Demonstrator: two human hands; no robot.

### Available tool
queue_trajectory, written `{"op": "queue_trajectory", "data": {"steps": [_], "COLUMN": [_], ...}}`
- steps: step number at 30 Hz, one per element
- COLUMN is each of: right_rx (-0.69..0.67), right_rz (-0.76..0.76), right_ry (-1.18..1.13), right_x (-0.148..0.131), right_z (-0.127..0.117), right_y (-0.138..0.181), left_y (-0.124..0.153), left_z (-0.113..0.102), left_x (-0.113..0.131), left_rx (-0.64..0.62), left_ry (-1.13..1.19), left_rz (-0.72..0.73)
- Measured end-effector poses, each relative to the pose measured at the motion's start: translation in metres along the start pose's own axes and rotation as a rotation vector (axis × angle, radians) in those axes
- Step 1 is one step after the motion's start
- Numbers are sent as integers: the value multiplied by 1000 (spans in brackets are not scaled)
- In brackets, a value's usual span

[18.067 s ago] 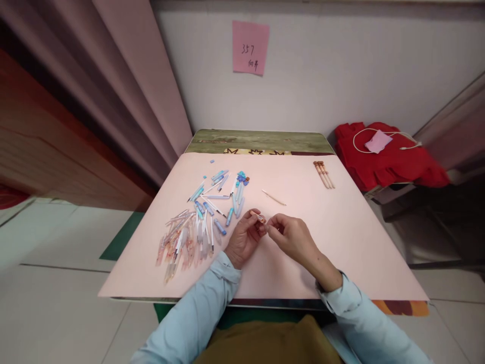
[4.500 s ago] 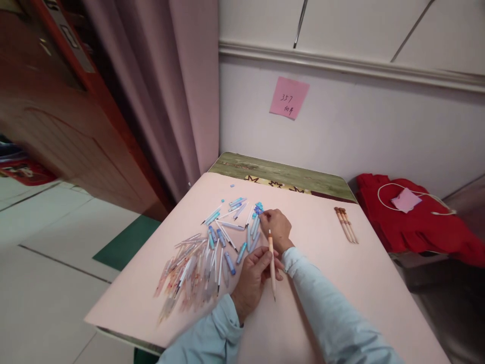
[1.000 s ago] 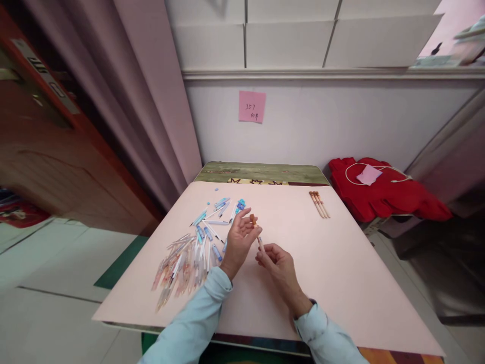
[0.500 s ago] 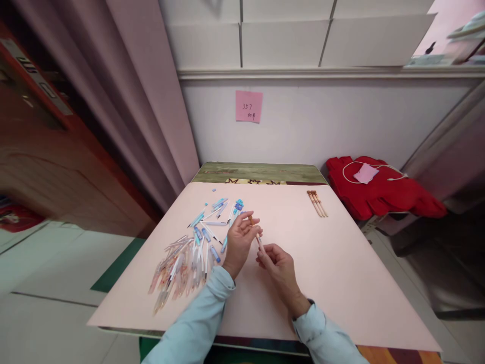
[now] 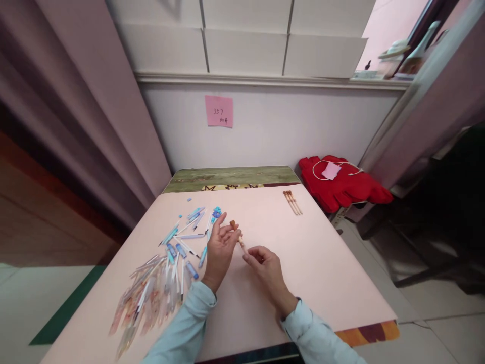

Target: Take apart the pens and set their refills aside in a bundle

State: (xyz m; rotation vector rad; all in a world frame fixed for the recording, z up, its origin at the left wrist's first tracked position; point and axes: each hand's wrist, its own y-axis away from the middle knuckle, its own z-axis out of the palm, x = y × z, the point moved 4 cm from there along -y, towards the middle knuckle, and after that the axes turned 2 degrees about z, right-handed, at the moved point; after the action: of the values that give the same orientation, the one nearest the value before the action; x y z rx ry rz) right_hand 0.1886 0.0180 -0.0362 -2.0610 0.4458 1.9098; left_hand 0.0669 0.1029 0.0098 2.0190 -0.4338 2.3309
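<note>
A slim pen (image 5: 241, 241) with a brown top and a pale barrel is held between both hands above the table. My left hand (image 5: 222, 250) pinches its upper part between thumb and fingers, with the index finger raised. Lower down, my right hand (image 5: 267, 268) grips the barrel's end in its fingertips. Left of my hands lie blue pen parts (image 5: 192, 269), white refills (image 5: 189, 236) and a heap of clear and pinkish pen barrels (image 5: 151, 296). Small blue pieces (image 5: 216, 212) sit clustered just beyond my left hand.
Several brown-topped pens (image 5: 293, 203) lie side by side at the table's far right. The table (image 5: 322, 283) has a pale pink cover. Past its right edge is a red cloth (image 5: 341, 189) with a white cable. A pink note (image 5: 219, 111) is stuck to the wall.
My view has turned to the right, so the table and wall have slid left in the picture. Both hands still hold the pen, whose brown top now shows more clearly.
</note>
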Motion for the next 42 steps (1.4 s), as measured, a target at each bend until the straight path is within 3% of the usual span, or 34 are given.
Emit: {"op": "queue_trajectory", "data": {"steps": [3,7,11,15,25,42], "right_rx": [65,278,511,570,559,501], "right_rz": [23,-27,-7,106,228,204], "right_ry": [-56,44,397,593,747,887], "right_x": [3,9,17,27,48,44], "right_z": [-27,-100,-183,-228,-233,-221], "right_y": [-19,-68,-123,-162,-209,-201], "left_y": [8,22,25,20,16,14], "left_z": [-2,-2,-1,-2,2,3], "left_x": [-10,-38,-51,-51,-46,-39], "left_rx": [-10,-102,-171,-175,-167,-166], "left_ry": [-112,-360,-497,-463,-477,-547], "left_rz": [-1,-8,40,-6,-73,-4]}}
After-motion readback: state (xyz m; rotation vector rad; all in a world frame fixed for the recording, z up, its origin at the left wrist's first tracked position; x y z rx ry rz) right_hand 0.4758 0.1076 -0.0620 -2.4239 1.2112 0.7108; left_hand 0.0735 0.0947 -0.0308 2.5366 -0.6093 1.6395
